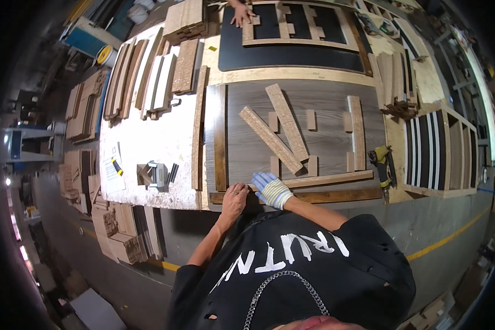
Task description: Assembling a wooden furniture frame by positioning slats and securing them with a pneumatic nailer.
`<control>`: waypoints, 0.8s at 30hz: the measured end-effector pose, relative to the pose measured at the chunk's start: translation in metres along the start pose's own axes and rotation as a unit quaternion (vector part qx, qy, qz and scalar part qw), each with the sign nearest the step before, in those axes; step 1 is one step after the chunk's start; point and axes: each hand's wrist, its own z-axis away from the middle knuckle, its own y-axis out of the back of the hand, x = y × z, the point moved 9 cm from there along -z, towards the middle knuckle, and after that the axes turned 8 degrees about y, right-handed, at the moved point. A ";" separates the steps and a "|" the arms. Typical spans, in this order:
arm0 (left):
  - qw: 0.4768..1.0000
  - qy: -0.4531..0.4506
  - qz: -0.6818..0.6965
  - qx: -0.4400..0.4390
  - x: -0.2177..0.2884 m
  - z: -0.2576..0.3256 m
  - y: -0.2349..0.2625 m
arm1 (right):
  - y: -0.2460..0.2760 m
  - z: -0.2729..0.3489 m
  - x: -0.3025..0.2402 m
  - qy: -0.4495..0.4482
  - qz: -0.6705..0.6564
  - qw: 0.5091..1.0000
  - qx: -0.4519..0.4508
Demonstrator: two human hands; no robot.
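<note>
A grey wood-grain panel (324, 93) lies on the bench before me. Along its near side runs a pale wooden strip (330, 179), and nearer still a dark brown wooden strip (335, 196). My left hand (234, 201), bare, is at the pale strip's left end with its fingers curled together; whatever they grip is hidden. Beside it my right hand (273, 190), in a striped knit glove, rests on that same end, fingers stretched out. Two loose particleboard strips (270, 140) lie slanted on the panel, among several small wooden blocks (311, 119).
A yellow-and-black nail gun (382, 165) lies at the panel's right edge. Stacked wooden strips (118, 82) stand left; a slatted stack (440, 151) is right. A tape dispenser (157, 175) and yellow-handled tool (117, 166) lie left. Across the bench, another person's hand (241, 14) touches a wooden frame (302, 43).
</note>
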 end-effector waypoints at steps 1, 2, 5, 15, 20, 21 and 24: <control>1.000 0.008 -0.003 0.005 -0.003 0.000 0.002 | -0.001 -0.001 -0.001 0.010 -0.001 1.000 -0.002; 1.000 -0.007 -0.014 -0.006 -0.001 0.001 0.000 | -0.001 -0.001 -0.001 0.008 0.002 1.000 -0.002; 0.999 -0.009 -0.020 -0.039 -0.008 -0.003 -0.008 | -0.001 -0.002 -0.002 0.009 0.012 1.000 -0.005; 0.942 0.261 0.108 -0.179 -0.075 -0.047 -0.036 | 0.000 -0.002 -0.004 0.006 0.007 1.000 -0.020; 0.984 0.141 0.030 -0.104 -0.046 -0.033 -0.028 | 0.000 -0.001 -0.003 0.002 0.007 1.000 -0.029; 0.985 0.139 0.043 -0.094 -0.043 -0.028 -0.025 | 0.001 -0.002 -0.003 0.002 0.001 1.000 -0.018; 0.989 0.114 0.038 -0.089 -0.026 -0.013 -0.018 | -0.001 -0.001 -0.002 0.010 0.011 1.000 -0.023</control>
